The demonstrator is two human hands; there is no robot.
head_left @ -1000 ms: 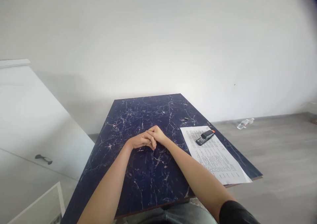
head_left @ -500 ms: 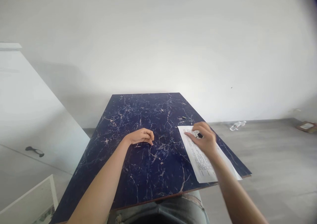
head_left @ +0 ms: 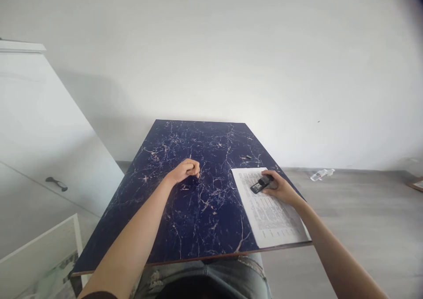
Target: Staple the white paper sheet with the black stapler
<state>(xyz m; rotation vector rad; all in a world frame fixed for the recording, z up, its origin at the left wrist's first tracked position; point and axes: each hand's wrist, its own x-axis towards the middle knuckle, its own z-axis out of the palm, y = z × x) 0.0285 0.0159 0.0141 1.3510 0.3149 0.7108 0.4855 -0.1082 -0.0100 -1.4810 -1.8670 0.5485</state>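
My right hand (head_left: 279, 189) grips one end of a small black mobile phone (head_left: 261, 184), its inner side seemingly exposed, just over a printed sheet of paper (head_left: 280, 224). The sheet lies at the right edge of the blue marble-patterned table (head_left: 211, 228). Near the middle of the table my left hand (head_left: 185, 170) is closed, fingers curled in; whatever may be inside them is hidden. A small dark piece (head_left: 248, 156) lies on the table beyond the paper, too small to identify.
To the left stands a white cabinet (head_left: 39, 114) with a dark handle (head_left: 56, 184). A white-framed bin or drawer (head_left: 42, 237) is at lower left. On the grey floor (head_left: 357, 219) to the right lies a clear plastic bottle (head_left: 320, 175). A wall rises behind the table.
My right hand has turned and lowered toward the paper, bringing the black phone into clear view. My left hand's fingers have curled tighter. The head view has shifted slightly.
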